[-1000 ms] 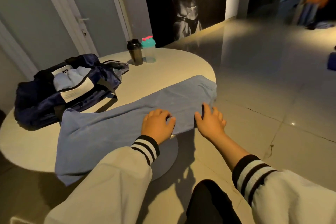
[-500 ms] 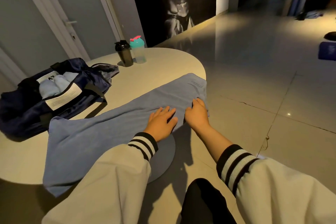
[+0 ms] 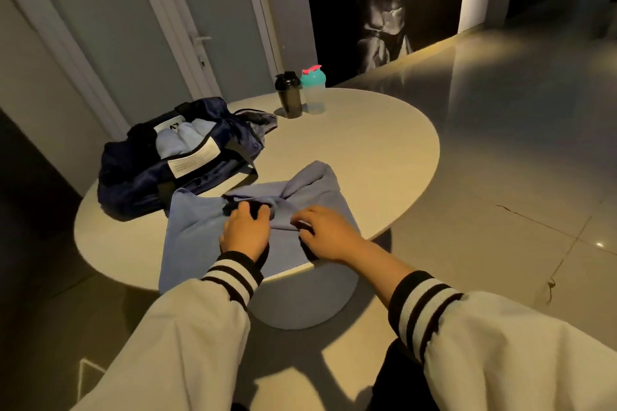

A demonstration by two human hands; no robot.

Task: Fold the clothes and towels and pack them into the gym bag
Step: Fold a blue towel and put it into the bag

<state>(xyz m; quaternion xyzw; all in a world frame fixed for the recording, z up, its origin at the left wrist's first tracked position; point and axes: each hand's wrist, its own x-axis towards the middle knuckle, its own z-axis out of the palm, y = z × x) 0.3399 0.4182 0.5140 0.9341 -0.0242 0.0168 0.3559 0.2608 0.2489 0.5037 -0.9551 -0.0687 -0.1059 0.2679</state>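
Blue towel (image 3: pixel 195 243) lies on a round pale table (image 3: pixel 367 150), its left half flat and its near edge hanging over the table's rim. Its right end is gathered into a twisted bunch at the middle. The left hand (image 3: pixel 245 232) has its fingers curled into that bunch. The right hand (image 3: pixel 329 233), just beside it, pinches a fold of the same cloth. A navy gym bag (image 3: pixel 143 177) sits open just behind the towel, with pale folded cloth already inside. A black shaker bottle (image 3: pixel 288 95) and a teal-lidded shaker (image 3: pixel 313 90) stand at the far edge.

The likely risk is a lopsided fold: the bunched cloth is twisted, so the layers may not line up. The overhanging edge could also drag the towel off the table if both grips loosen.

Half a second earlier the towel lay stretched long across the table, both hands flat on it near the edge. Now its right end is drawn in and the fingers have closed on it.
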